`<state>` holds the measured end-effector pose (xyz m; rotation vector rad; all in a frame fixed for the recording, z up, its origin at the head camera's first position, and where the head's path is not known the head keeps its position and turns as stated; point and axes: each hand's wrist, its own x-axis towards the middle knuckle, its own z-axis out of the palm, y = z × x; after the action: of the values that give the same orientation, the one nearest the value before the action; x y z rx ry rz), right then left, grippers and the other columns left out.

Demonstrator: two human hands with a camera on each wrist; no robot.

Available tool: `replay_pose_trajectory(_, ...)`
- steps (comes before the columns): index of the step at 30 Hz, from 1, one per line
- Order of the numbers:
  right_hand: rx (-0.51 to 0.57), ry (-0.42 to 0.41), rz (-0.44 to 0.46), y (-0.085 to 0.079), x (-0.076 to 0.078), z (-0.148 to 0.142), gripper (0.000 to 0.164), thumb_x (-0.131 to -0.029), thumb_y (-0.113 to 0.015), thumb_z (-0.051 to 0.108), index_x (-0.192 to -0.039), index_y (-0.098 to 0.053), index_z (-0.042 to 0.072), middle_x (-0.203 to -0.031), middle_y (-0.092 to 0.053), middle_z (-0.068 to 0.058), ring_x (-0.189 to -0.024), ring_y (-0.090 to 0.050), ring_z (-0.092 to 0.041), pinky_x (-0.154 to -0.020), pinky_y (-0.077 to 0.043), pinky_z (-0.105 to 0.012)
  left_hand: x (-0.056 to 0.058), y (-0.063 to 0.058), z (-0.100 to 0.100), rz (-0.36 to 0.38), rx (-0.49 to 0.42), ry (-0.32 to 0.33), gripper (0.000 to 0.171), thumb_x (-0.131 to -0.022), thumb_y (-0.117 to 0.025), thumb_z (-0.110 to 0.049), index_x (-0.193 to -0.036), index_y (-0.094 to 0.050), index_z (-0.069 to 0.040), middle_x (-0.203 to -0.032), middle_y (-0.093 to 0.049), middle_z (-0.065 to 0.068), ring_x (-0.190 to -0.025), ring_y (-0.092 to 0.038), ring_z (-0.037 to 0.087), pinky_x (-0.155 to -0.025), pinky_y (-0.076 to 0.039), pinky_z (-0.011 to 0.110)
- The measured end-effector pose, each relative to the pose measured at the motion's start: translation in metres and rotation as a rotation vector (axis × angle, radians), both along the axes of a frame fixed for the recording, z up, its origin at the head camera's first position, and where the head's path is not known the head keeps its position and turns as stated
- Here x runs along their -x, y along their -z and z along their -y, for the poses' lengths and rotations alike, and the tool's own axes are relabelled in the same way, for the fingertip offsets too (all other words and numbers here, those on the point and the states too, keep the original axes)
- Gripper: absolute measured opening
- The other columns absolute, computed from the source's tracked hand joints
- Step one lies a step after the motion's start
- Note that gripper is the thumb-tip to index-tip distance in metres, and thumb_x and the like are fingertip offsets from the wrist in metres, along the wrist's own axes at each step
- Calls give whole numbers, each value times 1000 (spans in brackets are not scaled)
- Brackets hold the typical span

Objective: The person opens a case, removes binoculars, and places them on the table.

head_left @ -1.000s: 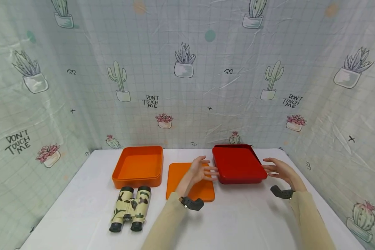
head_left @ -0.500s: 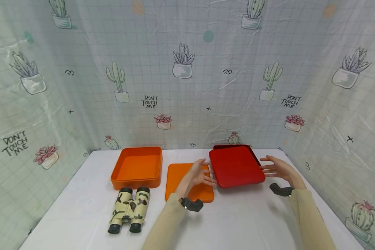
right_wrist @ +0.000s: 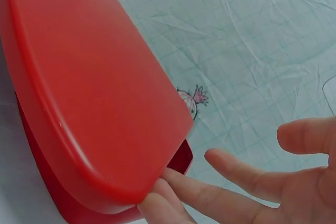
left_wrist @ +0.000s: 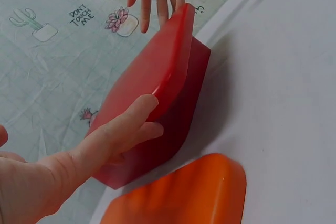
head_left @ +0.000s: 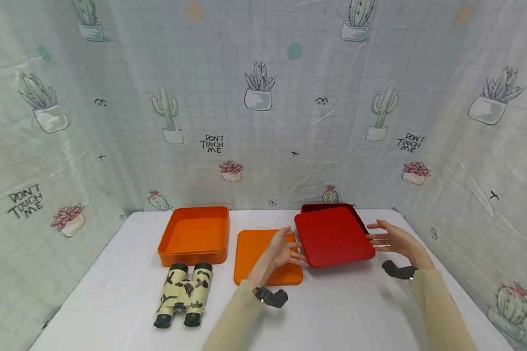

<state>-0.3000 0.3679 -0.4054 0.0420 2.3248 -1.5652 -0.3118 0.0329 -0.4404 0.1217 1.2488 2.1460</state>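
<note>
A red lid [head_left: 334,236] lies askew over the red box [head_left: 359,220], shifted toward me so the box's dark inside shows along the back edge. My left hand [head_left: 281,251] has its fingertips against the lid's left side, above the orange lid [head_left: 252,248]. In the left wrist view, its fingers extend straight along the rim, and the red lid [left_wrist: 142,66] stands raised and tilted over the box [left_wrist: 198,77]. At the lid's right side, my right hand [head_left: 397,241] touches the edge with extended fingers. The right wrist view shows those fingertips [right_wrist: 157,203] at the lid's corner.
An orange box [head_left: 195,231] stands uncovered at the back left, left of the flat orange lid. In front of it lie camouflage-patterned binoculars [head_left: 183,295]. A cactus-print curtain [head_left: 263,136] closes off the back and sides of the white table [head_left: 334,312].
The red lid has slid toward me and slightly left between both hands, uncovering the back of the red box. My left hand has come a little nearer; the right has barely moved.
</note>
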Motion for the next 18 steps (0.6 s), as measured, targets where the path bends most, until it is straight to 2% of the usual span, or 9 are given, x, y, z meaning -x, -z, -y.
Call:
replay_pose_trajectory(4, -29, 9, 0, 0, -3, -2, 83, -89, -26, 61, -141, -14, -4, -141, -26, -30, -113, -53, -31, -95, -44, -46, -6, -2, -5, -28, 7, 12, 71, -91, -30, -42, -145, 1, -8, -145, -9, 34, -116, -27, 66, -91, -29, 68)
replay_pose_trajectory(9, -42, 18, 4, 1, -9, -9, 86, -87, -28, 62, -141, -14, -3, -141, -29, -28, -108, -57, -23, -91, -47, -43, -12, -5, -11, -33, -6, 7, 71, -91, -31, -42, -145, 0, -8, -144, -8, 35, -115, -26, 67, -89, -31, 68)
replay_pose_trajectory(15, -82, 22, -25, 0, -21, -16, 84, -88, -25, 62, -140, -12, -3, -141, -26, -29, -112, -54, -28, -91, -47, -43, -20, -8, -19, -54, -48, 18, 72, -90, -32, -41, -144, -1, -6, -143, -9, 36, -114, -29, 67, -88, -31, 67)
replay_pose_trajectory(18, -79, 30, -28, -1, -29, -23, 81, -90, -24, 58, -140, -10, -4, -141, -27, -29, -110, -56, -25, -91, -48, -42, -26, -10, -25, -67, -67, 21, 70, -90, -32, -39, -144, -1, -6, -143, -11, 37, -113, -32, 65, -87, -30, 67)
